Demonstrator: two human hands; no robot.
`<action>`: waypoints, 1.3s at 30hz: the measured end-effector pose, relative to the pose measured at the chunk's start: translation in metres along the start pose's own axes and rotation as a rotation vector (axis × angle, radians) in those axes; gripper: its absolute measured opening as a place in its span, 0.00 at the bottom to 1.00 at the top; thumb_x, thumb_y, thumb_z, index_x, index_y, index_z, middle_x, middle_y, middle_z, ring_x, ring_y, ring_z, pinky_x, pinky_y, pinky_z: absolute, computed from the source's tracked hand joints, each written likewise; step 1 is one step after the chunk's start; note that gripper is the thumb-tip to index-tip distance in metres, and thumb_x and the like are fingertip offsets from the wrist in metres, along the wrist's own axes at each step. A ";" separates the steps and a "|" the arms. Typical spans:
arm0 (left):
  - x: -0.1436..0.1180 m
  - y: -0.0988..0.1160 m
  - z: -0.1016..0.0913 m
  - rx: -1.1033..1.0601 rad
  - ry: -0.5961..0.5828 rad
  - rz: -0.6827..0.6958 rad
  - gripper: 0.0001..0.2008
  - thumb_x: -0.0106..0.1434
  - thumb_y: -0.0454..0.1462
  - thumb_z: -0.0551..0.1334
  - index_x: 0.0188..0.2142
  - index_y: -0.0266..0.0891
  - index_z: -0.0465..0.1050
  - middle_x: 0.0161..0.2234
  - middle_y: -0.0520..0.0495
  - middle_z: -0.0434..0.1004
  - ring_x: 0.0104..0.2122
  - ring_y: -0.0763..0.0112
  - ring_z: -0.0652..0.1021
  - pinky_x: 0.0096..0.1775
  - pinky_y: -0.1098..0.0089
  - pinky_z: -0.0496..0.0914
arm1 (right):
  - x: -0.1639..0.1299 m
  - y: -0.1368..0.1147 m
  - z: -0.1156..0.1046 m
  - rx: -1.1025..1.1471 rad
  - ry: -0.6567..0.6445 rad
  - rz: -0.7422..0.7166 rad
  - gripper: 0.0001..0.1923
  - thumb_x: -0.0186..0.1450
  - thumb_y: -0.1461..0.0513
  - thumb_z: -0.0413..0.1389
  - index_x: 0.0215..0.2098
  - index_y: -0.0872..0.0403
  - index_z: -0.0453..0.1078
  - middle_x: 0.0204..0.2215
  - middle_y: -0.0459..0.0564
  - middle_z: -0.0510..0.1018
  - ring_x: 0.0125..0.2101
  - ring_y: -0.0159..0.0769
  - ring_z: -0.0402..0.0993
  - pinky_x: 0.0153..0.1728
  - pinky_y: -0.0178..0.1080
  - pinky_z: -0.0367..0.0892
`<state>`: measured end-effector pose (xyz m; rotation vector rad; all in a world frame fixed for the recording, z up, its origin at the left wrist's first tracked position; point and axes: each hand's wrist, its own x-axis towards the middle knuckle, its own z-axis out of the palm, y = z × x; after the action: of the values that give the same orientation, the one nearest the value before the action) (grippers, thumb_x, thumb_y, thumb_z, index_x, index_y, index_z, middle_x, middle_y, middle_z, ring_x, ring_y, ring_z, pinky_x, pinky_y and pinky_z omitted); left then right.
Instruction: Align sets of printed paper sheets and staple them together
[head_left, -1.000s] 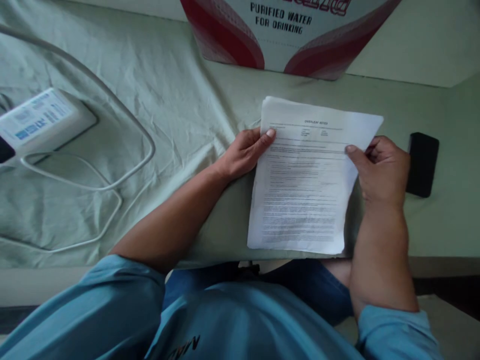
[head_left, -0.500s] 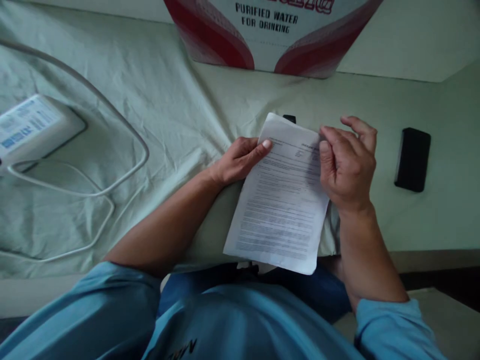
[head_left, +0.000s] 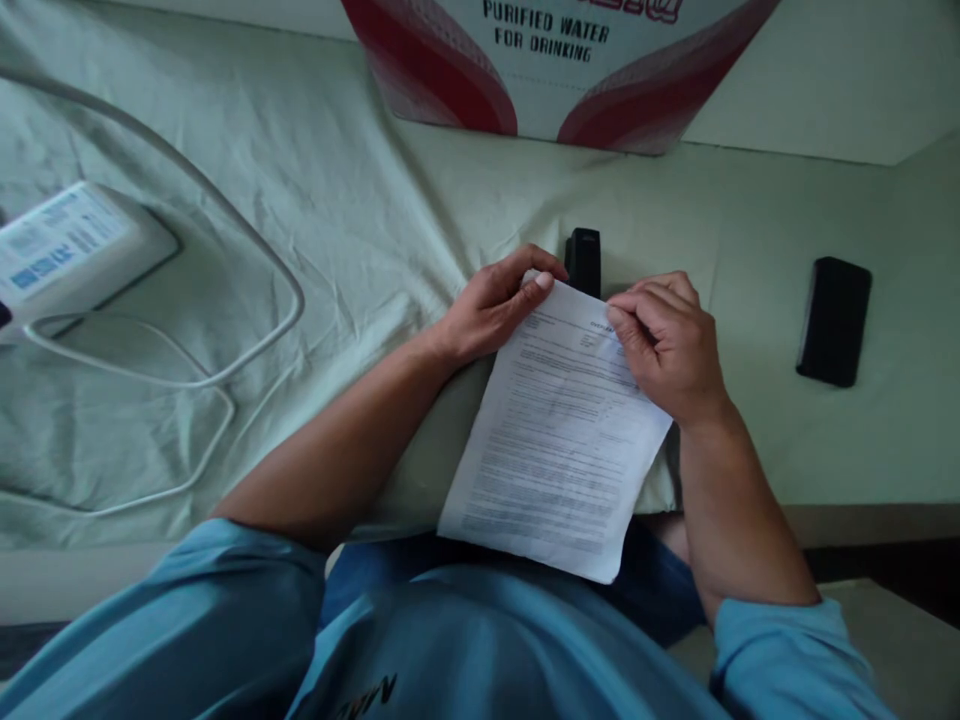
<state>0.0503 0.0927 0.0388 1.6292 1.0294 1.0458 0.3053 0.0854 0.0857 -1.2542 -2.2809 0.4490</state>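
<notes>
A printed paper sheet (head_left: 559,430) hangs over the table's near edge, above my lap; whether it is one sheet or a thin stack I cannot tell. My left hand (head_left: 499,305) grips its top left corner, thumb on the printed side. At the top right corner, my right hand (head_left: 667,340) pinches the paper between thumb and fingers. Just beyond the top edge lies a small black stapler-like object (head_left: 583,262), close to my left fingertips and partly covered by the sheet.
A black phone-like slab (head_left: 834,320) lies at the right. At the left sits a white labelled box-shaped device (head_left: 82,245) with a looping white cable (head_left: 262,255). A red and white water carton (head_left: 555,90) stands at the back. Pale green cloth (head_left: 337,200) covers the table.
The sheet has come lower, toward me, uncovering more of the black object. My right hand, with fingers raised before, has closed on the top right corner. My left fingers have reached the top edge.
</notes>
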 end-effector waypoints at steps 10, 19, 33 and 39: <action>0.000 0.005 0.000 0.093 -0.054 -0.014 0.27 0.77 0.60 0.60 0.46 0.39 0.80 0.29 0.51 0.75 0.27 0.72 0.71 0.30 0.69 0.66 | -0.001 0.001 0.004 0.059 0.009 0.048 0.14 0.79 0.52 0.55 0.37 0.47 0.76 0.34 0.49 0.83 0.43 0.45 0.79 0.51 0.49 0.71; 0.001 0.013 -0.004 0.150 -0.135 -0.048 0.24 0.73 0.56 0.63 0.38 0.38 0.81 0.29 0.50 0.77 0.29 0.72 0.72 0.31 0.69 0.66 | -0.001 -0.001 0.006 0.110 -0.010 0.006 0.13 0.77 0.56 0.57 0.34 0.48 0.74 0.30 0.47 0.82 0.38 0.43 0.78 0.45 0.47 0.70; 0.004 0.014 -0.011 0.189 -0.288 0.010 0.15 0.72 0.45 0.63 0.35 0.38 0.81 0.21 0.54 0.72 0.22 0.75 0.69 0.27 0.71 0.63 | -0.004 0.011 -0.018 0.224 -0.289 0.132 0.14 0.76 0.55 0.57 0.34 0.49 0.79 0.29 0.47 0.80 0.32 0.38 0.75 0.40 0.43 0.70; 0.004 0.007 -0.009 0.230 -0.360 0.078 0.10 0.69 0.41 0.66 0.38 0.39 0.85 0.30 0.51 0.85 0.27 0.74 0.78 0.33 0.73 0.68 | -0.006 0.012 -0.007 0.239 -0.363 0.085 0.14 0.75 0.56 0.57 0.35 0.50 0.80 0.29 0.47 0.81 0.33 0.37 0.77 0.39 0.42 0.70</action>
<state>0.0446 0.0969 0.0485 1.9713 0.8711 0.6645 0.3202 0.0869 0.0843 -1.2294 -2.3772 1.0209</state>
